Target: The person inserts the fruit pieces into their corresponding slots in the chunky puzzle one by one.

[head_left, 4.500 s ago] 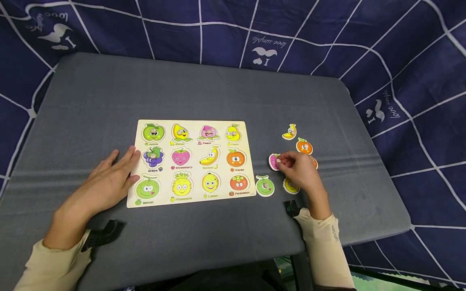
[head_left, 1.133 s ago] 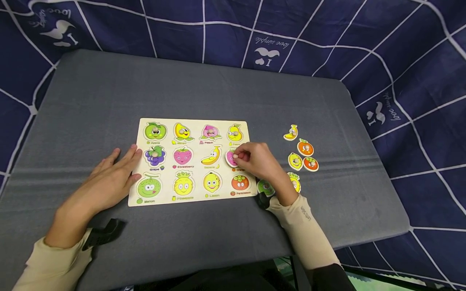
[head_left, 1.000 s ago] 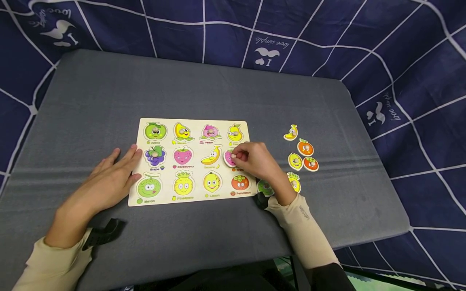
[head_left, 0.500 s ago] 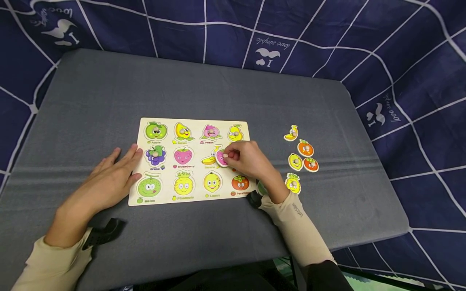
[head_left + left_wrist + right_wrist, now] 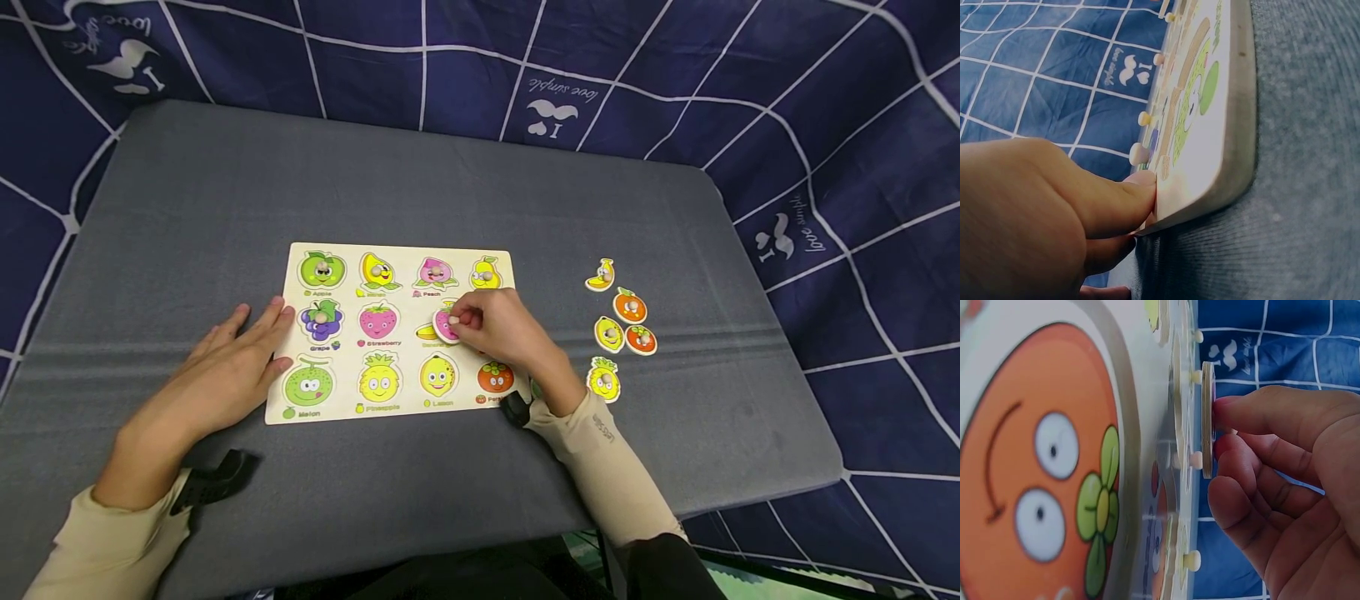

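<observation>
Our R hand (image 5: pixel 498 329) clamps 1 pink pc (image 5: pixel 443 325) in its grip above the board (image 5: pixel 341 382). Our L hand (image 5: pixel 217 385), grip apart, touches the board's edge.

Three views. Head view: from above, facing forward and down, farthest off, taking in bench (image 5: pixel 712 400), board (image 5: pixel 408 362), both hands and curtain (image 5: pixel 465 92). Left wrist view: low, close behind left grip (image 5: pixel 232 367), along the board's corner, scene sideways. Right wrist view: close, likewise sideways, printed fruit (image 5: pixel 1029 472) large beside right grip (image 5: pixel 498 329). Common to all: board, curtain.
</observation>
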Action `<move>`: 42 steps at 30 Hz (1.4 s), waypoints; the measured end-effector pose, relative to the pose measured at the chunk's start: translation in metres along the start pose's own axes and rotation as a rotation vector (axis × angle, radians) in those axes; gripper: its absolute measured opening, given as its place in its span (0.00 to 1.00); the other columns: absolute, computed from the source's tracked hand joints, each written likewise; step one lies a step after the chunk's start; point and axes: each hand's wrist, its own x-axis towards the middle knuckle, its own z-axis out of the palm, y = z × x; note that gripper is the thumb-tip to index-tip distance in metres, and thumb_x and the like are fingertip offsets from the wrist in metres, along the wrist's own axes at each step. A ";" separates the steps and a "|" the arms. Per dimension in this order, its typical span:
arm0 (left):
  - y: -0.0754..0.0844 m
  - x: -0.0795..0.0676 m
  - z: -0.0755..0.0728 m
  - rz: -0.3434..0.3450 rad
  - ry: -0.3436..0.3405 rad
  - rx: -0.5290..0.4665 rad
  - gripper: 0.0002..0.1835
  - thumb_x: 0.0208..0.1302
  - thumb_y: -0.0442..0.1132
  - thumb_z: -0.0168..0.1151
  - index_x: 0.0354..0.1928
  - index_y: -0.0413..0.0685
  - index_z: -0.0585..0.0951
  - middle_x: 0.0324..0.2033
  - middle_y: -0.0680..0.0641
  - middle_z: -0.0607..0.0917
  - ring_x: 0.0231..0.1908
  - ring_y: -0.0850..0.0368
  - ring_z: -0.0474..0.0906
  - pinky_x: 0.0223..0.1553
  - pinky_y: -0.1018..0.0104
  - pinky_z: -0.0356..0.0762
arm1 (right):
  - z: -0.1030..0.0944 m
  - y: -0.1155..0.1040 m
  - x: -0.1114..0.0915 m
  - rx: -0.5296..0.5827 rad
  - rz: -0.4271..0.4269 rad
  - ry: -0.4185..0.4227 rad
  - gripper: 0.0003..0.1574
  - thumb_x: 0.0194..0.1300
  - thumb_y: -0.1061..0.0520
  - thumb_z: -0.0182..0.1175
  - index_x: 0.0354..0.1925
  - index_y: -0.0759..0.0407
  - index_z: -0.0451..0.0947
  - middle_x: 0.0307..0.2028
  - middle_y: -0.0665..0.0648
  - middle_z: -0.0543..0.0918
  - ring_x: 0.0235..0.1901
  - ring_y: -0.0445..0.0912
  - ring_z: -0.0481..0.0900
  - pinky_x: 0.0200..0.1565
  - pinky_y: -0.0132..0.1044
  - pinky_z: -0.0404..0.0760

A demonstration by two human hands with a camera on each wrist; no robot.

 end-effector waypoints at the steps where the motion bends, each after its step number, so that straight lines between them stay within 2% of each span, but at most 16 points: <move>1: 0.001 0.000 0.000 0.000 0.002 0.000 0.35 0.74 0.38 0.54 0.75 0.32 0.52 0.74 0.31 0.49 0.70 0.21 0.40 0.63 0.24 0.41 | 0.000 -0.001 0.001 -0.001 -0.003 0.000 0.02 0.59 0.63 0.68 0.31 0.61 0.84 0.22 0.49 0.79 0.24 0.38 0.74 0.29 0.29 0.74; 22: 0.002 0.001 -0.002 -0.013 -0.013 0.005 0.36 0.74 0.39 0.54 0.75 0.32 0.51 0.75 0.32 0.47 0.70 0.21 0.38 0.62 0.24 0.39 | 0.008 -0.007 0.014 0.008 -0.020 -0.029 0.02 0.61 0.62 0.67 0.31 0.61 0.85 0.22 0.49 0.79 0.24 0.39 0.74 0.30 0.28 0.74; 42: 0.002 0.001 -0.002 0.002 -0.008 0.012 0.35 0.75 0.39 0.53 0.75 0.32 0.52 0.74 0.31 0.48 0.70 0.20 0.39 0.62 0.24 0.41 | 0.018 -0.018 0.025 0.005 -0.029 -0.068 0.02 0.61 0.62 0.67 0.32 0.60 0.85 0.23 0.49 0.79 0.25 0.38 0.74 0.31 0.27 0.73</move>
